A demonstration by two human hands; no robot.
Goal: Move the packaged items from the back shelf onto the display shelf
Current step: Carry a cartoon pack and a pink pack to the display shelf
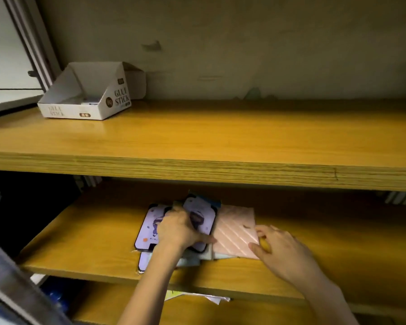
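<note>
Several packaged items lie in a loose pile on the middle wooden shelf [85, 242]. Two are lilac packs with a cartoon figure [148, 227], one is a pink pack with diagonal ridges [234, 233]. My left hand [178, 228] reaches into the pile and grips the upper lilac pack [204, 214], lifting its far edge. Curled around the pink pack's right edge is my right hand [279, 247], thumb at the near corner. More packs show under the pile at the shelf's front edge.
The upper wooden shelf [220, 141] carries a white open "Glue Stick" carton [89, 95] at its left. A wall stands behind. Papers [197, 296] lie on the shelf below. A dark panel [21, 207] is at left, a metal frame [14, 289] at the lower left.
</note>
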